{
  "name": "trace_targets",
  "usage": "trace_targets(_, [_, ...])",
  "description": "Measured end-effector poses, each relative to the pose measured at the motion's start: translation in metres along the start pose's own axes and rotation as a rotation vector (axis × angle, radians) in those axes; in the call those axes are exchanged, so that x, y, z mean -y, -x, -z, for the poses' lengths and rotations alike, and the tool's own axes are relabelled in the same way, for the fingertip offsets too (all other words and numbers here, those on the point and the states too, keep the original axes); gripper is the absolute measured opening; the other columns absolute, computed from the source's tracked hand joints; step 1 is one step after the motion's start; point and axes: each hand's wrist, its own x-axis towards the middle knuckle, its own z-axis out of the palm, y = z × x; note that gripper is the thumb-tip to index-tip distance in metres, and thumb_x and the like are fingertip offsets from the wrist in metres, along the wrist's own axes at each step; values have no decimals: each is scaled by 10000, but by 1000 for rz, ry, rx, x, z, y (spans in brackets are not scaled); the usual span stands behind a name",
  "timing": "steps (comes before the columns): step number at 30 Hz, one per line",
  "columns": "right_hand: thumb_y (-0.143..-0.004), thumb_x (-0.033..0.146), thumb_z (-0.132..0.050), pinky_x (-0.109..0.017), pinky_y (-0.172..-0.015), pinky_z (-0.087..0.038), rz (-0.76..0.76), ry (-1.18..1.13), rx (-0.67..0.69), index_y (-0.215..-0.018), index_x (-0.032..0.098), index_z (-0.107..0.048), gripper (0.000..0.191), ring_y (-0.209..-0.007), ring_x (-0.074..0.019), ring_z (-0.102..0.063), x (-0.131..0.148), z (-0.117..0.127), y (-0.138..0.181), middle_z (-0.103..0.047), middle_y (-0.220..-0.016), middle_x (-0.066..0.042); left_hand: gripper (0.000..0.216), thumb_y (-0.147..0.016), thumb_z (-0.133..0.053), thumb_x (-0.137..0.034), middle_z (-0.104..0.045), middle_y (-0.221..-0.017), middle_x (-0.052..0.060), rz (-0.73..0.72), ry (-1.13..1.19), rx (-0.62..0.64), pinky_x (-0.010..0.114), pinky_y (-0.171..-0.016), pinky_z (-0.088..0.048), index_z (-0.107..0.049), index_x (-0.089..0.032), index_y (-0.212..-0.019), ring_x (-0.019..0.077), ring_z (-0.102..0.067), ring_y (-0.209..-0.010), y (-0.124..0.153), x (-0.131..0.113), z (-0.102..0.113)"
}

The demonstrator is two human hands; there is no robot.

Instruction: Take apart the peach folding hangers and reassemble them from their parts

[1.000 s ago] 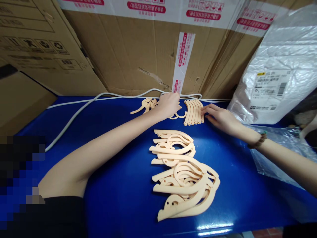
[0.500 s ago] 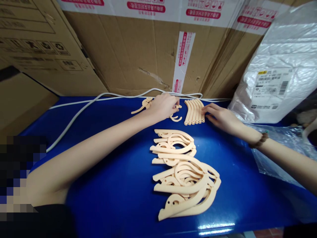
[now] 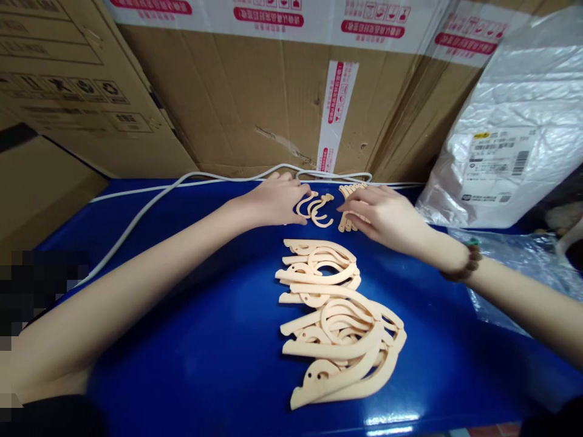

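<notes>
On the blue table (image 3: 218, 340) lies a large heap of cream plastic curved pieces (image 3: 337, 321) in the middle. At the far edge my left hand (image 3: 273, 200) rests palm down beside a few small cream hooks (image 3: 316, 209), its fingertips touching them and its fingers loosely curled. My right hand (image 3: 380, 215) lies over a neat row of cream curved strips (image 3: 347, 193), fingers bent and reaching toward the hooks. The row is mostly hidden under that hand. A bead bracelet (image 3: 464, 264) is on my right wrist.
Big cardboard boxes (image 3: 255, 85) with red-and-white tape stand along the back. A white cable (image 3: 150, 203) runs along the far edge. A silver mailing bag (image 3: 510, 127) leans at the right, with clear plastic wrap (image 3: 514, 273) below it.
My left hand slid left and back, uncovering the small hooks. My right hand moved left over the row of strips, covering most of it. The piece left of the hooks is hidden now.
</notes>
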Motion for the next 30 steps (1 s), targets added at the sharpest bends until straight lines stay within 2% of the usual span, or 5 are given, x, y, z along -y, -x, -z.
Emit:
trace_targets(3, [-973,245,-504,-369,-815,-403,-37,107,93,-1284,179,-627,341,-993,-268,-609,5,-10,-27,-657,-1093,-132,564,-813,-699,-443,-654,-1226,135,38,53,35,415,-971,-397,-588,-138,-1274,340,-554,-1169,-3,1,-1])
trace_targets(7, [-964,219,-528,-341,-757,-369,-75,169,241,-1204,169,-682,290,-936,-260,-631,-5,-23,-52,-673,-1053,-140,549,-799,-732,-444,-692,-1155,97,64,191,-31,379,-950,-415,-590,-154,-1243,303,-587,-1132,-9,2,-12])
trace_targets(17, [-999,209,-433,-301,-619,-325,-113,103,230,-1071,119,-671,264,-817,-209,-641,-19,-39,-76,-684,-1047,-140,483,-830,-711,-478,-680,-1138,130,168,172,-182,412,-915,-447,-624,-137,-1161,331,-588,-1098,-11,-11,-23])
trace_targets(24, [-980,192,-409,-308,-612,-342,-155,138,165,-1084,151,-683,296,-902,-234,-663,-31,-14,-59,-714,-1056,-127,408,-904,-641,-420,-606,-1247,111,-125,293,-223,392,-1002,-418,-618,-172,-1226,278,-527,-1193,-11,-9,-25])
trace_targets(30, [-944,457,-491,-306,-564,-346,-486,152,323,-1073,198,-651,331,-704,-234,-657,-45,4,-18,-740,-871,-96,203,-951,-568,-266,-658,-1166,88,-237,331,-167,353,-936,-439,-661,-175,-1107,244,-584,-1112,-15,-3,-31])
